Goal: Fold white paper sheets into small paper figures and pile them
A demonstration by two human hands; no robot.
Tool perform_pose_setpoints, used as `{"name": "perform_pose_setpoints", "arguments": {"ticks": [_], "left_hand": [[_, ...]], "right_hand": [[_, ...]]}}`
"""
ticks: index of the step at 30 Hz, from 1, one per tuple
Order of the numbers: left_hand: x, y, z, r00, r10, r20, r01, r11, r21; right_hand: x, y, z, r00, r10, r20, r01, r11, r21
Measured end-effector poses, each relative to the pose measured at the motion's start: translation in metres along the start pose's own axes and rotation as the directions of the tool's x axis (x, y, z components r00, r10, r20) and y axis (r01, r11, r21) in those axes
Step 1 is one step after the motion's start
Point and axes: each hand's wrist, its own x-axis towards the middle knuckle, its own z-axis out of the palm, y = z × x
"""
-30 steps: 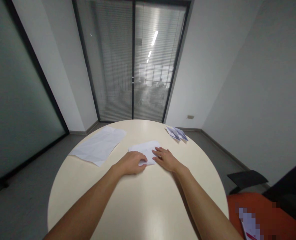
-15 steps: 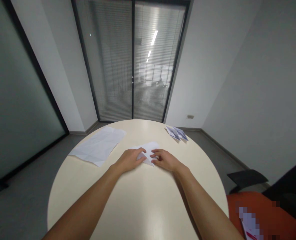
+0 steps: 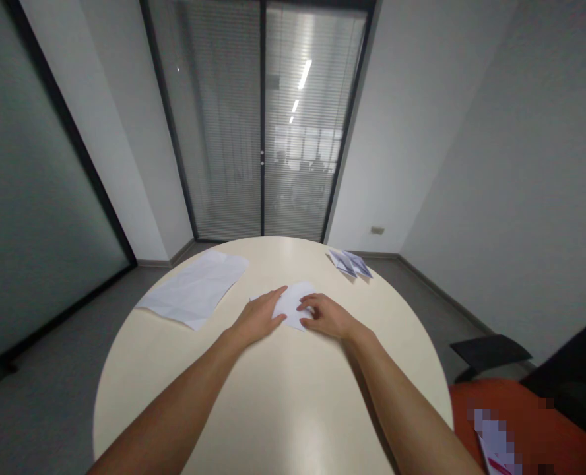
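On the left part of the round table [image 3: 273,409], showing a large white sheet [image 3: 196,287] spread out with creases, one corner aimed at the near edge. Just right of that, slanting the left forearm in from the lower left, nearly in line with the wrist, and resting the left hand [image 3: 258,316] on the left side of a smaller white paper [image 3: 293,305]. Stretching the left fingers forward and to the right, close together, and spreading the thumb well away from them; forming a wide, unclosed grip. Around the middle of the table, exposing the smaller paper between the two hands while covering both its sides in part. To the right of it, slanting the right forearm in from the lower right, bending at the wrist and pointing the right hand [image 3: 327,316] leftward. Curling the right fingers and thumb at the paper's right side with a narrow gap between the tips; cannot tell whether pinching it or only touching. Farther right, near the far rim, showing bluish-white folded paper [image 3: 350,265] with raised peaks, well apart from the right hand. Beyond the table, at lower right, showing a chair [image 3: 560,435] with an orange seat.
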Motion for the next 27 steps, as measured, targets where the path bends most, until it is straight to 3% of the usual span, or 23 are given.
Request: {"name": "perform_pose_setpoints", "arguments": {"ticks": [17,22,27], "left_hand": [[0.003,0.003,-0.001,0.998,0.017,-0.066,-0.006,0.987,0.159],[0.002,0.016,-0.001,0.998,-0.057,0.020,0.050,0.969,0.240],[-0.004,0.036,0.000,0.993,-0.113,0.024,0.101,0.948,0.301]], "right_hand": [[-0.002,-0.001,0.001,1.000,-0.019,-0.009,0.019,1.000,-0.002],[-0.001,0.002,0.003,1.000,-0.002,-0.003,0.002,1.000,0.013],[-0.001,0.004,0.006,1.000,-0.012,0.008,0.012,0.999,-0.035]]}}
